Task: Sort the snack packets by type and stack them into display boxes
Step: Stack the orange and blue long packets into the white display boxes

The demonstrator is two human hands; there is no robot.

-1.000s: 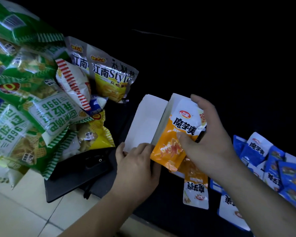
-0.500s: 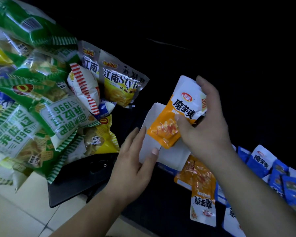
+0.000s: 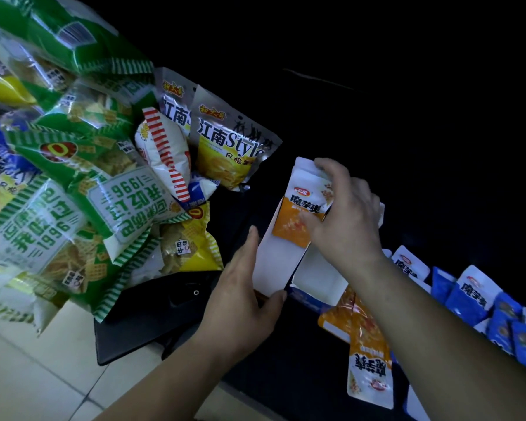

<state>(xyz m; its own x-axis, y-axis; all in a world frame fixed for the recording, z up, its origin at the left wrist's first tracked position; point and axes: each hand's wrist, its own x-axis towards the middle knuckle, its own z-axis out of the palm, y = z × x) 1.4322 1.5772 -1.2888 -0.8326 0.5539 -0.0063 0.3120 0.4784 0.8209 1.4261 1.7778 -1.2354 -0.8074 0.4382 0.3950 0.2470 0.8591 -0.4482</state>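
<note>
A pale tiled floor (image 3: 37, 375) showed at lower left, beside a black surface (image 3: 286, 384); the room beyond lay dark.

Three orange packets (image 3: 295, 226) (image 3: 334, 322) (image 3: 369, 372), two grey-yellow packets (image 3: 228, 147) (image 3: 173, 107), one white box (image 3: 271, 262)

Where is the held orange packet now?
Head view, centre-right: the right hand pinches the orange packet over the white box, which the left hand holds.

We see an orange-and-white packet (image 3: 289, 226), a white box (image 3: 269, 264), blue packets (image 3: 463, 302), green-striped bags (image 3: 73, 165), and a red-striped white bag (image 3: 164, 153).
</note>
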